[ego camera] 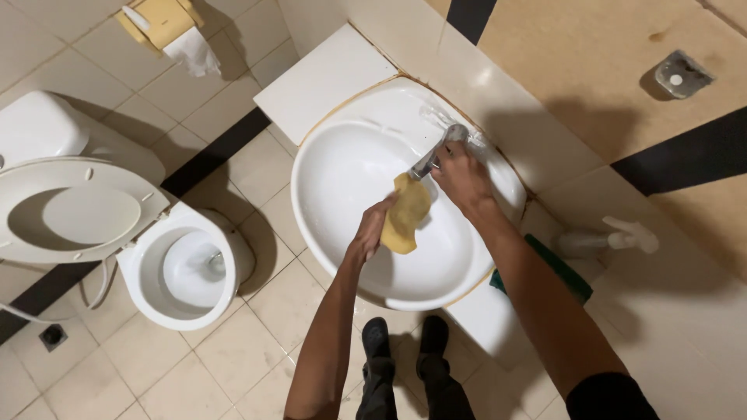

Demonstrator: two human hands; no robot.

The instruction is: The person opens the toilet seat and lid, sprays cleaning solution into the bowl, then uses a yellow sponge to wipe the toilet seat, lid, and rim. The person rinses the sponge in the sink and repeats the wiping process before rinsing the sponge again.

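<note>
1. Wiping the tap [433, 158] goes best, I judge, if the right hand [462, 176] keeps it steady at the base while the left hand [372, 230] draws the cloth [405, 215] along the spout, so that the metal gets even pressure on every side.
2. The left hand is closed on the lower edge of the cloth, with its fingers curled round the fabric; the right hand rests on the tap near its base, closed about it as far as can be seen.
3. Folding the cloth over the spout's tip, rather than letting it hang loose, would likely reach the underside, which is hidden from this view.
4. The cloth is yellow, soft and crumpled, longer than it is wide, and it hangs just below the spout's end, over the bowl of the sink [342, 179].
5. The tap is shiny grey metal, slanting from the back rim toward the bowl's middle.
6. The sink is white and oval, set in a pale table [327, 74]; a white spray bottle [607, 237] lies to the right, well apart from both hands.
</note>
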